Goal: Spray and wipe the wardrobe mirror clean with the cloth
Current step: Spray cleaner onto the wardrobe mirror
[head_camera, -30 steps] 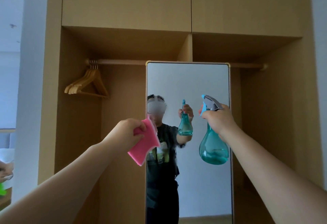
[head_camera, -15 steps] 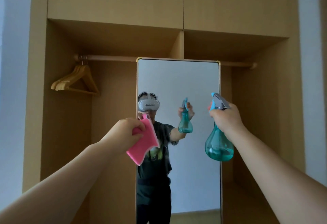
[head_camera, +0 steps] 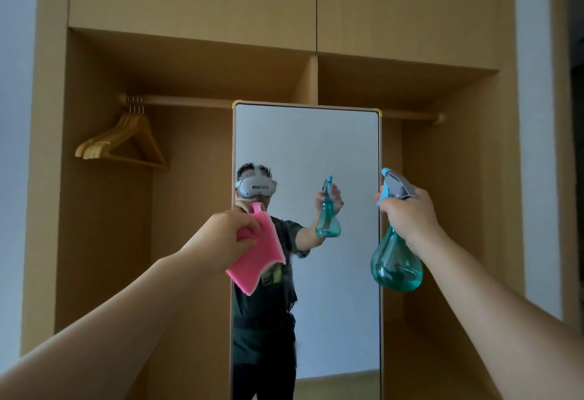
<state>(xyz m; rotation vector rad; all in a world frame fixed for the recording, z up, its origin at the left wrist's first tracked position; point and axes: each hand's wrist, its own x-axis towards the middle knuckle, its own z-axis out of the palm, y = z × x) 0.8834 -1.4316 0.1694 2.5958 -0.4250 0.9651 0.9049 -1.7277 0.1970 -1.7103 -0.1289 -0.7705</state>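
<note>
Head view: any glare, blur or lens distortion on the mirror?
Head view: light soft and dim, no glare spot on the mirror, which reflects a pale wall; cloth and spray bottle edges sharp, no motion blur; wide-angle stretch makes both forearms loom at the lower corners and the wardrobe sides lean slightly.

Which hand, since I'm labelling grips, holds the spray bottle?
The right hand grips the teal spray bottle by its neck; the left hand holds the pink cloth instead.
</note>
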